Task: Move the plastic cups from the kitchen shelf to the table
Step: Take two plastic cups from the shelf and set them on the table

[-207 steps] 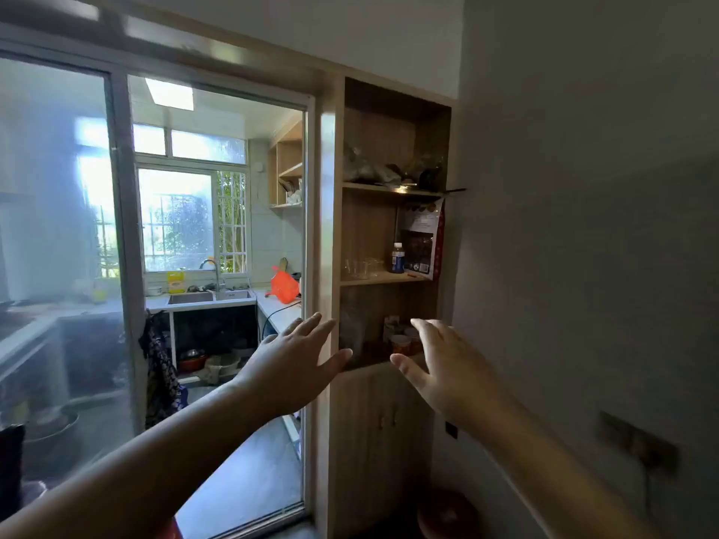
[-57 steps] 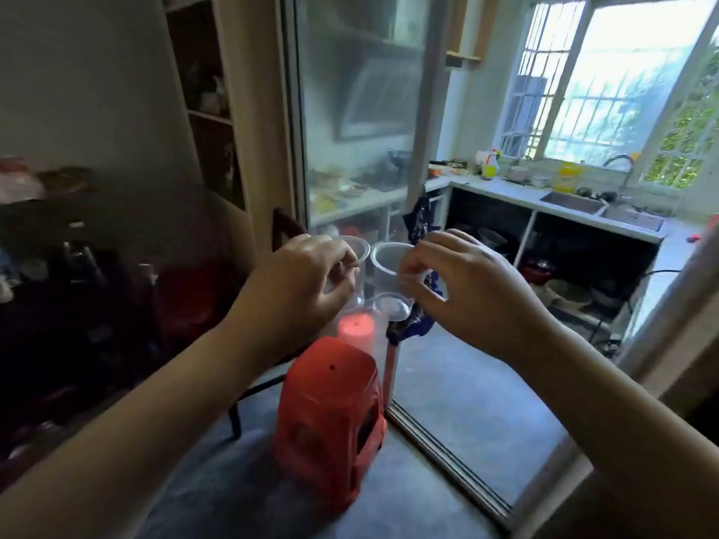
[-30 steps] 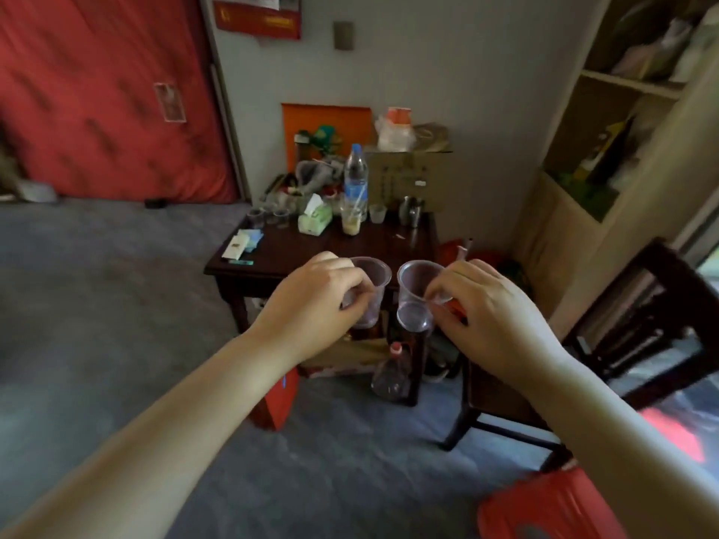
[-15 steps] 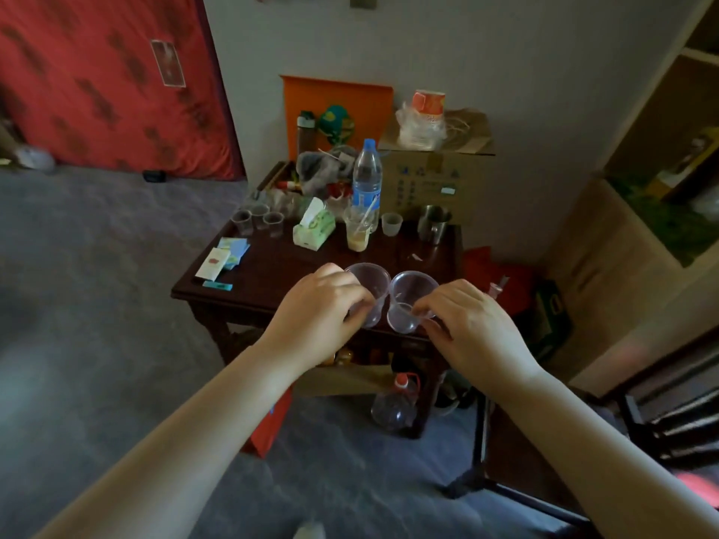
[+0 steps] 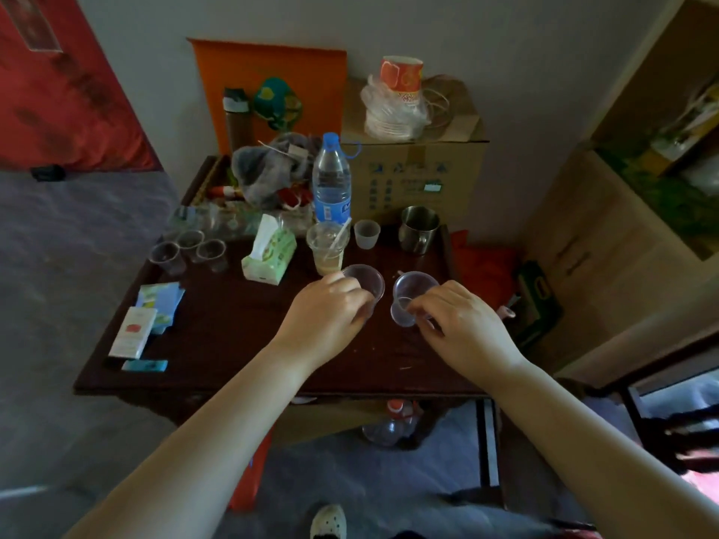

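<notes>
Two clear plastic cups hover over the dark wooden table (image 5: 218, 336), side by side near its right half. My left hand (image 5: 323, 317) grips the left cup (image 5: 367, 280) by its side. My right hand (image 5: 459, 324) pinches the right cup (image 5: 412, 291), which tilts toward me so its base shows. Whether either cup touches the tabletop cannot be told. Three more clear cups (image 5: 188, 249) stand together at the table's left back.
Behind the held cups stand a drink cup with a straw (image 5: 327, 247), a water bottle (image 5: 330, 180), a small white cup (image 5: 366, 234), a steel mug (image 5: 418, 227) and a tissue pack (image 5: 270, 250). Card packets (image 5: 134, 336) lie at the left. A cardboard box (image 5: 420, 169) stands behind.
I have walked from the shelf to the table with a cup in each hand. In the last half second both hands moved forward and down over the tabletop.
</notes>
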Demonstrator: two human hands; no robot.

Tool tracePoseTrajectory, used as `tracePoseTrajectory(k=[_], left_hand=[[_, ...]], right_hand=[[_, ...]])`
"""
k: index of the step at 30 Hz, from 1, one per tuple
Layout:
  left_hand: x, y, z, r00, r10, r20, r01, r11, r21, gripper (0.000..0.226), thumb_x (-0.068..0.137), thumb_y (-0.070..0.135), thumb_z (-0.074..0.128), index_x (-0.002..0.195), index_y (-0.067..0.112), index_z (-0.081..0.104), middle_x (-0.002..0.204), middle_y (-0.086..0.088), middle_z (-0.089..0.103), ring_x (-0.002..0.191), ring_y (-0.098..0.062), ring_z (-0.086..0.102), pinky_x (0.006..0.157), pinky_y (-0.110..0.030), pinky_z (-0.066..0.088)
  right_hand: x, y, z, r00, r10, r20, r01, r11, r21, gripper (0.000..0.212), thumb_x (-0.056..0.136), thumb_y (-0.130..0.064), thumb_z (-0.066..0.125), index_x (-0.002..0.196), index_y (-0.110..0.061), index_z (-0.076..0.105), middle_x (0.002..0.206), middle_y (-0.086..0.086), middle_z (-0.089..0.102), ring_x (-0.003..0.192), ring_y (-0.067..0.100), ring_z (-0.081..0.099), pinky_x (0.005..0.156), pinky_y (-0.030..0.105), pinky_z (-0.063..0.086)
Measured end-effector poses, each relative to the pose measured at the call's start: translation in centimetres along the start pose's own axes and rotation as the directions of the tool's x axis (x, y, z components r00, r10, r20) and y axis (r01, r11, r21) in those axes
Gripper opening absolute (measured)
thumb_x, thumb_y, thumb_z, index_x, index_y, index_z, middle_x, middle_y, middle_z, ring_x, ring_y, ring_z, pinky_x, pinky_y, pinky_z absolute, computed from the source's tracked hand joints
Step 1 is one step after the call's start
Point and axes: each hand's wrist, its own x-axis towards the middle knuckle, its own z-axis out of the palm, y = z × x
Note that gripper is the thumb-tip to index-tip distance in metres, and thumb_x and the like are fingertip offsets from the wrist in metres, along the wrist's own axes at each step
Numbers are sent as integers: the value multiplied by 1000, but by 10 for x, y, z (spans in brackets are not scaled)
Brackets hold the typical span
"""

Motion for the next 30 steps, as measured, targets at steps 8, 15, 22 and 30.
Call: tracePoseTrajectory(k=[8, 15, 22, 30], left_hand=[[62, -49, 68, 994, -62, 91, 67, 996, -51, 19, 87, 22, 54, 83, 10, 69, 80, -4, 66, 86, -25, 57, 67, -37, 47], [102, -77, 135, 974, -150, 170, 161, 986, -49, 13, 84, 17, 59, 82, 8, 69, 79, -5, 66, 82, -25, 56, 65, -38, 50], [133, -95, 197, 950, -211, 230, 224, 974, -31, 12, 82, 15, 59, 87, 10, 69, 84, -5, 66, 86, -23, 55, 63, -32, 46], [142, -103, 236, 921, -253, 296, 253, 967, 39, 17, 79, 7, 60, 95, 9, 67, 91, -6, 68, 91, -26, 57, 69, -34, 48]], right_hand=[[50, 71, 55, 991, 121, 65, -122, 993, 3, 21, 79, -5, 61, 97, -17, 64, 92, 0, 66, 88, 20, 54, 73, 32, 45], [79, 150, 105, 969, 187, 161, -193, 981, 25, 25, 80, -4, 60, 101, -16, 64, 96, 0, 66, 90, 19, 54, 73, 33, 46], [93, 206, 157, 935, 215, 281, -223, 975, -6, 33, 78, 2, 58, 107, -13, 62, 98, 4, 66, 92, 24, 55, 72, 36, 47], [94, 232, 191, 929, 205, 308, -196, 979, -61, 32, 74, 1, 62, 103, -12, 63, 93, 4, 67, 86, 25, 56, 71, 37, 47]])
